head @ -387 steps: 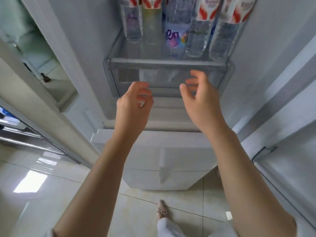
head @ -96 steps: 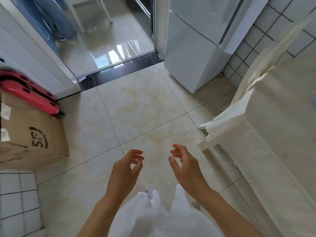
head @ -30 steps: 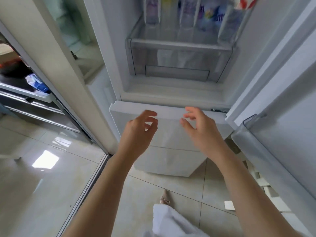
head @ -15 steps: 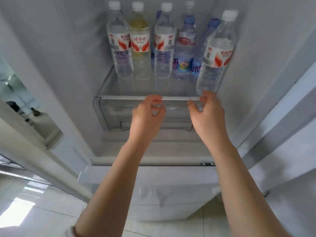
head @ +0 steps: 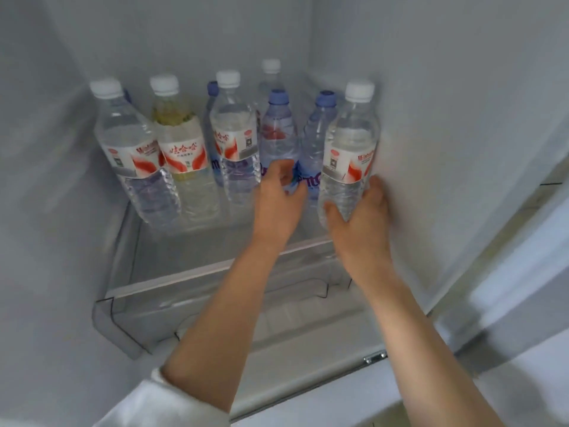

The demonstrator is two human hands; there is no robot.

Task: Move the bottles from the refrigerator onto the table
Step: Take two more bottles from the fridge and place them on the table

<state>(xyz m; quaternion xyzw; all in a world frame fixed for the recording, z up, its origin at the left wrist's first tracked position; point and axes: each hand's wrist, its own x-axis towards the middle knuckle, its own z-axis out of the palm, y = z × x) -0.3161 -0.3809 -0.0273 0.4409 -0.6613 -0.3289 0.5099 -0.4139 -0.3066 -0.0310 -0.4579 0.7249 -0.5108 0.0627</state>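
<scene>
Your right hand point(head: 361, 211) wraps the white-capped bottle point(head: 351, 146) at the shelf's point(head: 184, 257) right edge; your left hand point(head: 281, 201) curls around a blue-capped bottle point(head: 278, 131). Crowded neighbours could topple as you lift.

Clear glass shelf point(head: 172, 251) across the middle, edged along its front with a white trim strip point(head: 184, 277). Just below, a transparent plastic drawer point(head: 129, 328), pushed in under the shelf, its ribbed floor showing through the front wall and a shallow moulded handle recess in the middle. Plain white back wall point(head: 184, 35) behind, plain white side wall point(head: 446, 149) on the right. Small metal bracket point(head: 375, 356) at lower right, on the edge of a pale ledge point(head: 308, 380) beneath the drawer. White cloth sleeve point(head: 160, 402) in the bottom left corner, slightly blurred.
</scene>
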